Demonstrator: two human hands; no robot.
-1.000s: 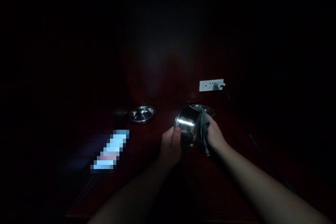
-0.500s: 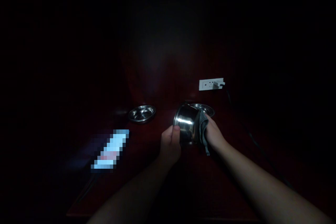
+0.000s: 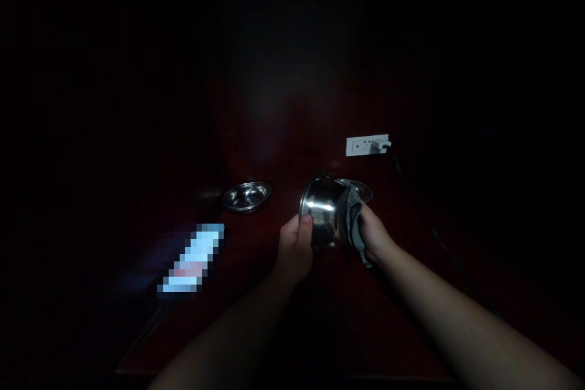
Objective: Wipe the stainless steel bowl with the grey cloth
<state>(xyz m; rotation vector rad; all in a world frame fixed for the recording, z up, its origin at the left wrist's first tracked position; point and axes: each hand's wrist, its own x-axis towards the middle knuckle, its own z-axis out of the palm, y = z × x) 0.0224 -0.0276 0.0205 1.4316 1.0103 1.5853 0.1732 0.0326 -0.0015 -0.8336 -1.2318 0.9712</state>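
Observation:
A shiny steel pot (image 3: 323, 210) is held tipped on its side above the dark red table, its rim to the left and its base to the right. My left hand (image 3: 297, 247) grips it by the rim, thumb lying on the outer wall and the other fingers mostly hidden. Against the base, my right hand (image 3: 375, 231) presses a grey cloth (image 3: 353, 216) whose end hangs down; its fingers are largely behind the cloth. Partly covered by the pot and cloth is a round steel dish or lid (image 3: 363, 190) on the table.
A shallow steel dish (image 3: 247, 197) lies left of the pot. Nearer, at the left, is a lit, pixelated screen (image 3: 194, 259) with a cable by it. On the back wall a white socket plate (image 3: 361, 145) holds a plug, its dark cord running right. Surroundings are very dark.
My right hand and the cloth have shifted slightly right and down across the pot's base. The left hand keeps its grip, and the pot has barely moved.

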